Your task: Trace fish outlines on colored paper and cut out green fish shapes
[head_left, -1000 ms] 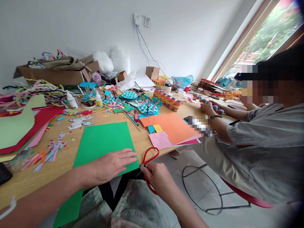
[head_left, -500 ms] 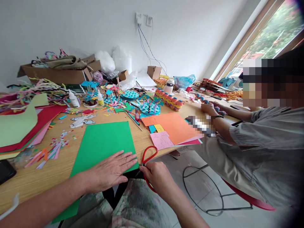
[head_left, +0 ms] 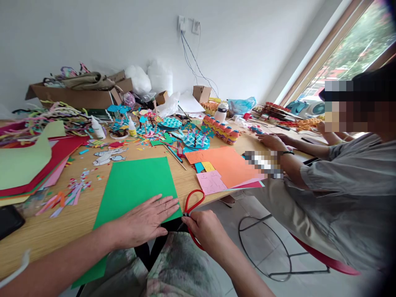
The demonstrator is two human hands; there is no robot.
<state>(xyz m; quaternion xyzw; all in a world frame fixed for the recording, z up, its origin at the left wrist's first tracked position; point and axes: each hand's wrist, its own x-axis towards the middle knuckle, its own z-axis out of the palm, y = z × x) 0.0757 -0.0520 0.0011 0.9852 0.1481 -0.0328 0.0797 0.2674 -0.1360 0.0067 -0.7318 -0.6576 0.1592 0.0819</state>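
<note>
A large sheet of green paper (head_left: 133, 185) lies on the table, its lower part hanging past the front edge above my lap. My left hand (head_left: 148, 220) rests flat on its lower right part, fingers stretched out. Just off the table edge, my right hand (head_left: 202, 229) is closed around red-handled scissors (head_left: 194, 198), one handle loop standing up above the fist. The blades are largely hidden near the sheet's right corner. To the right lie an orange sheet (head_left: 232, 163) and a pink piece with drawn outlines (head_left: 210, 182).
Coloured sheets (head_left: 27, 165), paper strips (head_left: 72, 194) and a black phone (head_left: 10, 222) lie at left. Behind are glue bottles (head_left: 97, 128), paper crafts (head_left: 195, 140) and a cardboard box (head_left: 74, 95). Another person (head_left: 340, 173) sits at right, near a stool frame (head_left: 264, 247).
My hands, the scissors and the green paper have hardly moved. The view has shifted slightly. At right, the other person's hands have moved on the table.
</note>
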